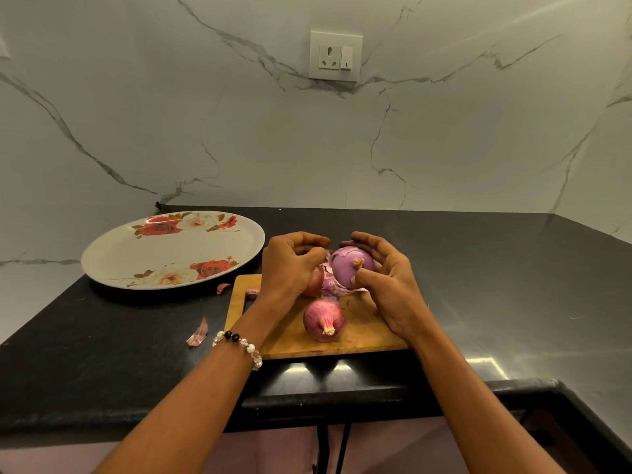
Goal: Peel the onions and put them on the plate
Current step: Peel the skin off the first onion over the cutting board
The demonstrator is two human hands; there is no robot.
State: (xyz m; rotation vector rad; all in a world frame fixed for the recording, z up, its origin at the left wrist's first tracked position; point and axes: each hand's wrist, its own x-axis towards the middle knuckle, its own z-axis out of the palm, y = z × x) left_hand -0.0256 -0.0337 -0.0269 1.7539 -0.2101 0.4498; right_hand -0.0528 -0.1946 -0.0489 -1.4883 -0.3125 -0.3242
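nearest me, right hand (pixel 386 289) grips peeled onion (pixel 352 266); plate (pixel 113 265) lies far left; left hand (pixel 290 265) curled, contents hidden

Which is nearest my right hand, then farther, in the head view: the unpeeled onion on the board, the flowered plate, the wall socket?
1. unpeeled onion, on the board, beside the right hand
2. flowered plate, far left on the counter
3. wall socket, up on the wall
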